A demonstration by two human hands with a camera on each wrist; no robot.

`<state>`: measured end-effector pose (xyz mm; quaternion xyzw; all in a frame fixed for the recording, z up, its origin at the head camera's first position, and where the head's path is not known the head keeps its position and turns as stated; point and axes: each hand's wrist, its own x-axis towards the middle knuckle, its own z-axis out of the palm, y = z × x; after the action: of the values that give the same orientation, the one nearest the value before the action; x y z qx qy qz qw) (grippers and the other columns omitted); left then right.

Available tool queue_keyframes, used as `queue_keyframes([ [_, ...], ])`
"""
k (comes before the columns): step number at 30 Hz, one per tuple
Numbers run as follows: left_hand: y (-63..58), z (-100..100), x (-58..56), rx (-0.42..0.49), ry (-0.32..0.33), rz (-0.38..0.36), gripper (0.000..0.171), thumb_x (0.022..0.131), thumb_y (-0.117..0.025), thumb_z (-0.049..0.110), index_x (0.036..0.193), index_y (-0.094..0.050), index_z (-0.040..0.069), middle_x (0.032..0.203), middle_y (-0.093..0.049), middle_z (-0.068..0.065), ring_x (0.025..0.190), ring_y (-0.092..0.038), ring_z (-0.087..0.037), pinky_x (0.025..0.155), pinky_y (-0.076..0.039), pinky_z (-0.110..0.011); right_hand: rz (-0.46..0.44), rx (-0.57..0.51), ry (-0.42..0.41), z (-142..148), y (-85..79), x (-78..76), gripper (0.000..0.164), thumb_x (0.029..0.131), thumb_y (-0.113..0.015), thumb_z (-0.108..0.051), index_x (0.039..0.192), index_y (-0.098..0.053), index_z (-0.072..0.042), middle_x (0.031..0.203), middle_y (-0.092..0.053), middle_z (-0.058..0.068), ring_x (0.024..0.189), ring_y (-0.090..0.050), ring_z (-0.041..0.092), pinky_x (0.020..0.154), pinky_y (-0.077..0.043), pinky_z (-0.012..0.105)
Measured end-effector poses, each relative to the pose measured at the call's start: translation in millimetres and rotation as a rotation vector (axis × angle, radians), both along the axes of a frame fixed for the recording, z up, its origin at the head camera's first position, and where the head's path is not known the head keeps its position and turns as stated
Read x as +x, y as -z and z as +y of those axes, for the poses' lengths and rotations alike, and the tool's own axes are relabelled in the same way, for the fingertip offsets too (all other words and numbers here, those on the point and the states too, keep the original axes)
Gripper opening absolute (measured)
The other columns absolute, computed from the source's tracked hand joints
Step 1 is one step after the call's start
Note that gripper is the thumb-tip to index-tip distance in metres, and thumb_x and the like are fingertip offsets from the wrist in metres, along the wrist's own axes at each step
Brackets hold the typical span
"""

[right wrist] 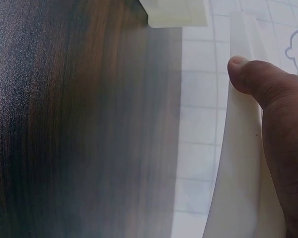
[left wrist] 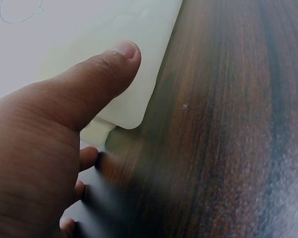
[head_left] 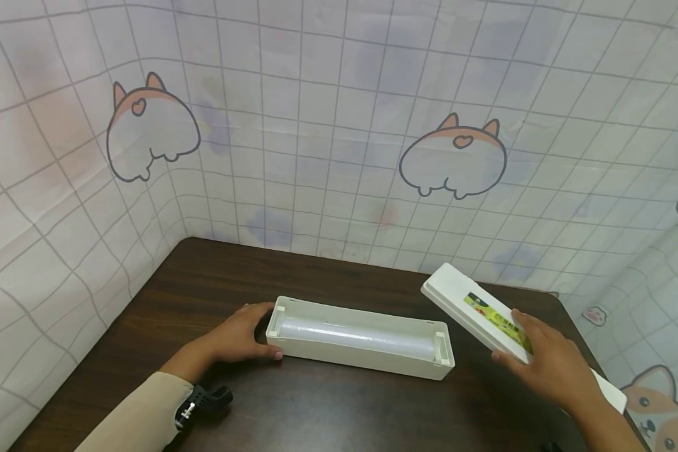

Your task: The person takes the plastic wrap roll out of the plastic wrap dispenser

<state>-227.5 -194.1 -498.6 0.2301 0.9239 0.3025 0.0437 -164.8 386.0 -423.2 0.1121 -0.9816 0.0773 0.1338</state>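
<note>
A long white plastic box lies on the dark table, its top uncovered, with a roll of clear cling film inside. My left hand grips the box's left end, thumb on the near side and fingers round the far side. In the left wrist view the thumb presses against the box wall. Off to the right, my right hand holds the white lid, tilted and raised, with a yellow-green label on it. The right wrist view shows the thumb along the lid's edge.
The dark wood table ends at a white grid-patterned curtain behind and at both sides, printed with cartoon dogs. A black strap circles the left wrist over a beige sleeve.
</note>
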Motion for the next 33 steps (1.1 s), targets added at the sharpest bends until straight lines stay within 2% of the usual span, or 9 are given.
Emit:
queue_keyframes([
  [9, 1.0, 0.8, -1.1, 0.003, -0.005, -0.018, 0.109, 0.072, -0.085, 0.064, 0.151, -0.043, 0.002, 0.149, -0.051, -0.016, 0.142, -0.041, -0.039, 0.120, -0.017, -0.061, -0.026, -0.002, 0.033, 2.6, 1.0, 1.8, 0.104, 0.081, -0.077, -0.066, 0.154, -0.041, -0.001, 0.138, -0.054, 0.032, 0.108, -0.058, 0.054, 0.075, -0.047, 0.066],
  [16, 1.9, 0.6, -1.9, -0.003, -0.009, -0.023, 0.109, 0.073, -0.084, 0.064, 0.152, -0.042, 0.003, 0.149, -0.050, -0.016, 0.143, -0.039, -0.039, 0.121, -0.017, -0.060, -0.006, -0.010, 0.021, 7.0, 3.4, 2.9, 0.103, 0.082, -0.077, -0.065, 0.153, -0.041, 0.000, 0.136, -0.055, 0.033, 0.106, -0.059, 0.052, 0.073, -0.047, 0.064],
  [33, 1.8, -1.1, -0.8, 0.000, -0.007, -0.009, 0.107, 0.073, -0.085, 0.063, 0.151, -0.042, 0.002, 0.148, -0.051, -0.017, 0.142, -0.040, -0.041, 0.120, -0.018, -0.062, -0.028, -0.016, 0.049, 15.8, 7.8, 1.6, 0.104, 0.083, -0.077, -0.064, 0.154, -0.039, 0.001, 0.136, -0.053, 0.035, 0.104, -0.059, 0.052, 0.071, -0.047, 0.063],
])
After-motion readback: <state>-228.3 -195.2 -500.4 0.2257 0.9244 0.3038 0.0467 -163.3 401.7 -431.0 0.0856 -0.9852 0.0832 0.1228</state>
